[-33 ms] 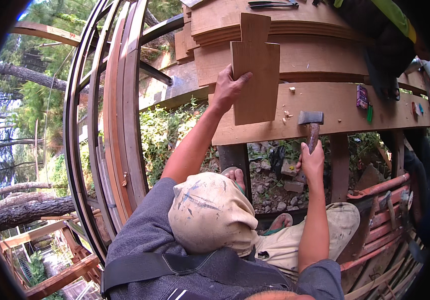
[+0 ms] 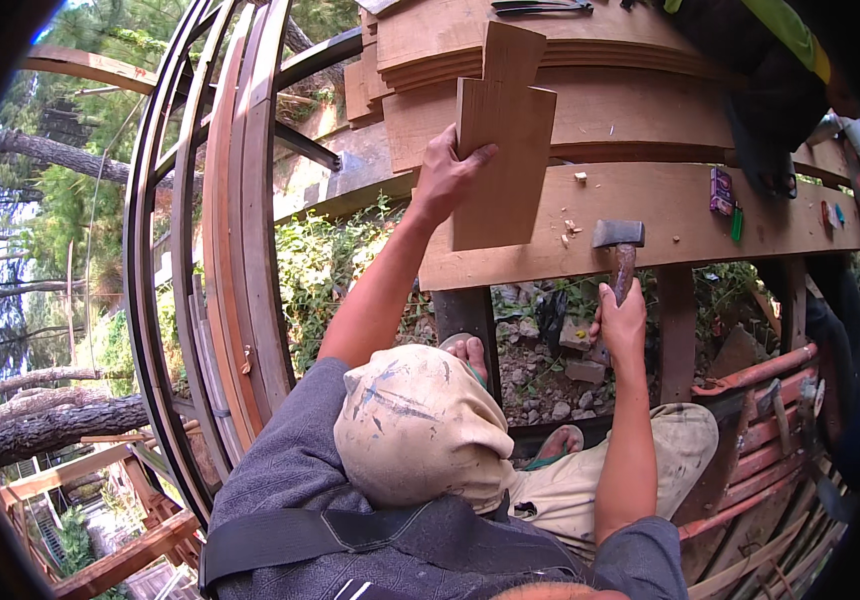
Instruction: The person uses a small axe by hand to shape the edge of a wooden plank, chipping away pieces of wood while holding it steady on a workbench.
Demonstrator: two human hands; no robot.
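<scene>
Left hand (image 2: 445, 180) clamps the notched board (image 2: 502, 140) by its edge, pinning it upright against the beam (image 2: 670, 215) so it can't slip, while the right hand (image 2: 622, 325) wraps tight round the hammer (image 2: 618, 250), head resting on the beam just right of the board.

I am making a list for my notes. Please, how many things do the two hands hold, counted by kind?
Notched wooden board, in the left hand: 1
Hammer, in the right hand: 1
Total: 2
</scene>
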